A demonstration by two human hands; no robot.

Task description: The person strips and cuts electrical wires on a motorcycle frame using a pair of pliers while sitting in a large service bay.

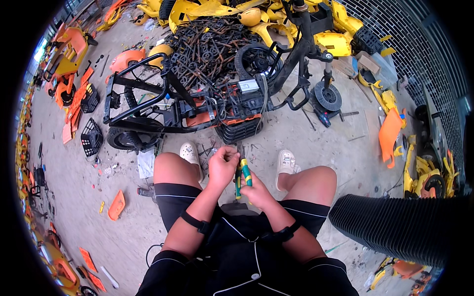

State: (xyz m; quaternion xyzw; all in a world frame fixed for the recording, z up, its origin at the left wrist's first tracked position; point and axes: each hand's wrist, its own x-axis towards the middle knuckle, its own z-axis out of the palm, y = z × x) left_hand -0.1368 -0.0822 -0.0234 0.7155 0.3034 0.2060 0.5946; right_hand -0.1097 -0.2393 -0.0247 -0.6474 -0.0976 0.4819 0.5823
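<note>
My right hand [257, 191] is closed around pliers with green and yellow handles [246, 172], held between my knees; their jaws are hard to make out. Just left of them, my left hand [222, 166] is raised with thumb and fingers pinched together. Whatever lies in that pinch, if anything, is too small to name. Beyond both hands stands a stripped black electric scooter frame [185, 93], with wires and a boxy unit [248, 87] at its middle. Its wheel [129, 139] is at the left end.
Behind the frame rises a heap of dark rusty metal parts [202, 49], with yellow body panels [276, 34] around it. A loose wheel hub [328, 96] and a power tool [323, 118] lie to the right. A ribbed black hose [390, 227] juts in at right. Black baskets [91, 137] sit left.
</note>
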